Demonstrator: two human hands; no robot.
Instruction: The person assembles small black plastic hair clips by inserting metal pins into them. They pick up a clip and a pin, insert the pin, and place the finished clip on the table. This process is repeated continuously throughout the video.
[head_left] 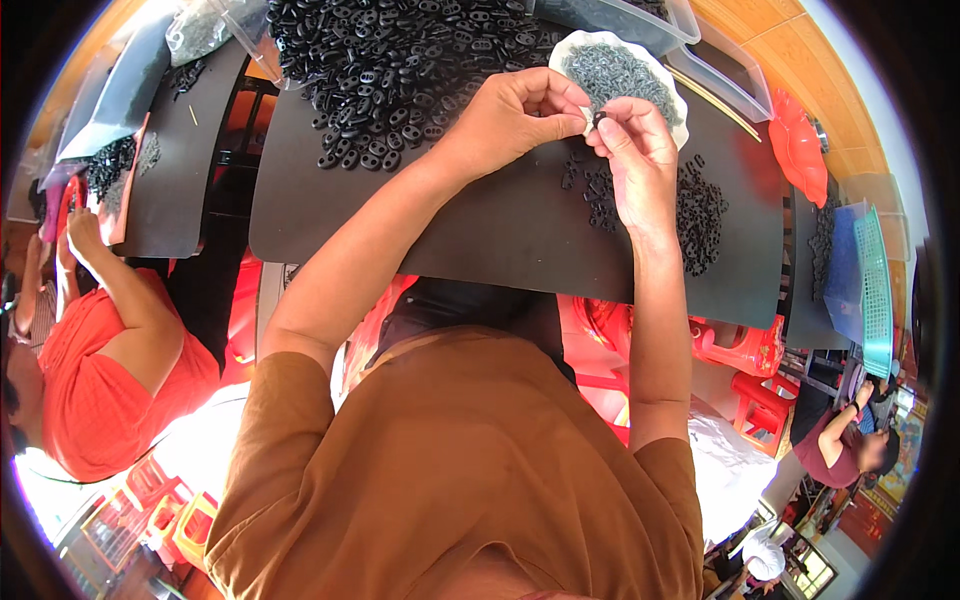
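Above the table, my left hand [508, 122] and my right hand [640, 150] meet fingertip to fingertip, both closed in a pinch. Between my right thumb and finger is a small black plastic piece [600, 116]. Something whitish shows at my left fingertips, too small to name. Just behind my hands stands a white scalloped bowl [681, 134] full of tiny grey pieces [612, 78]. Left of it spreads a large heap of black oval plastic pieces with two holes [400, 70]. Smaller black parts [700, 215] lie scattered by my right wrist.
Clear plastic bins [650, 25] stand at the dark table's [480, 235] far edge, with a red dish [798, 145] at right. A turquoise basket [877, 290] is farther right. A person in red [130, 370] works at the left table; another person [840, 445] is at far right.
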